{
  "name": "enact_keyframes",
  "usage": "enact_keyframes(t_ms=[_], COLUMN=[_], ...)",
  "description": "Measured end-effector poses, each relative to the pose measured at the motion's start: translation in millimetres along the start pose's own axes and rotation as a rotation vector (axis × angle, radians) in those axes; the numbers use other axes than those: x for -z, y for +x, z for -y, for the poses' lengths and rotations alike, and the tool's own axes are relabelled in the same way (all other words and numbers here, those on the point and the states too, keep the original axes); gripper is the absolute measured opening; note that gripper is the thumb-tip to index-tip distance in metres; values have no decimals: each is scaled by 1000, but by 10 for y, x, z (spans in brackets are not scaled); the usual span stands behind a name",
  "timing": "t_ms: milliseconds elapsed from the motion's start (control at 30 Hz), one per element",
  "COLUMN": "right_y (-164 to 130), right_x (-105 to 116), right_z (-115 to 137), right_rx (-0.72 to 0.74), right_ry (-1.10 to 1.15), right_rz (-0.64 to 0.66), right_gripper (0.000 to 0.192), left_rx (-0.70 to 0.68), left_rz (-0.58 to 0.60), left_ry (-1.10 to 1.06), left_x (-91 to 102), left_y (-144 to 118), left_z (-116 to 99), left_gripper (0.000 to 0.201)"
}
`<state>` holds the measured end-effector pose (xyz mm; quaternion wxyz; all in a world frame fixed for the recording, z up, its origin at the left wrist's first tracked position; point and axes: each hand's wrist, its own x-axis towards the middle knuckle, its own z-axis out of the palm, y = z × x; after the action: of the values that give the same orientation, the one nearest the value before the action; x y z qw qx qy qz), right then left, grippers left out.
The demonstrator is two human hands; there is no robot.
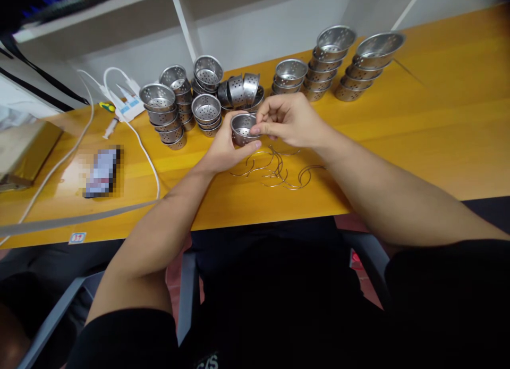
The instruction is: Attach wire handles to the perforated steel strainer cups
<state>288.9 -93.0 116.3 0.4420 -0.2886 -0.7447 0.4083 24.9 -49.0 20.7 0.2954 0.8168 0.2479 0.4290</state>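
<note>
My left hand (227, 148) is wrapped round a small perforated metal cup (241, 137), its open top turned up and towards me. At the cup's right rim, my right hand (289, 119) pinches with thumb and forefinger; whatever is between the fingertips is too small to make out. Just below both hands, several thin curved wire rings (274, 169) lie loose in a tangle on the table. Behind the held cup, a few similar cups (238, 91) lie tipped on their sides.
Stacks of perforated cups stand along the back, including a left stack (161, 114) and a tall right stack (360, 71). A power strip (131, 108) with white cables, a syringe (110, 128), a blurred-out packet (102, 172) and a cardboard box (32, 151) are at left.
</note>
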Motion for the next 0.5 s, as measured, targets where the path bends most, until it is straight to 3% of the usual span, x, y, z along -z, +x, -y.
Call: enact_keyframes(t_ms=[333,500], right_y=[-31,-82], right_x=[1,94], right_z=[28,104], right_rx=[36,90], right_ry=[-56,-229], right_rz=[-64,-98], right_gripper=[83,45], left_rx=[9,15], left_rz=[-26,-65], left_ry=[-4,46], left_x=[11,63], left_y=[-13,25], left_z=[16,-10], left_gripper=[92,102])
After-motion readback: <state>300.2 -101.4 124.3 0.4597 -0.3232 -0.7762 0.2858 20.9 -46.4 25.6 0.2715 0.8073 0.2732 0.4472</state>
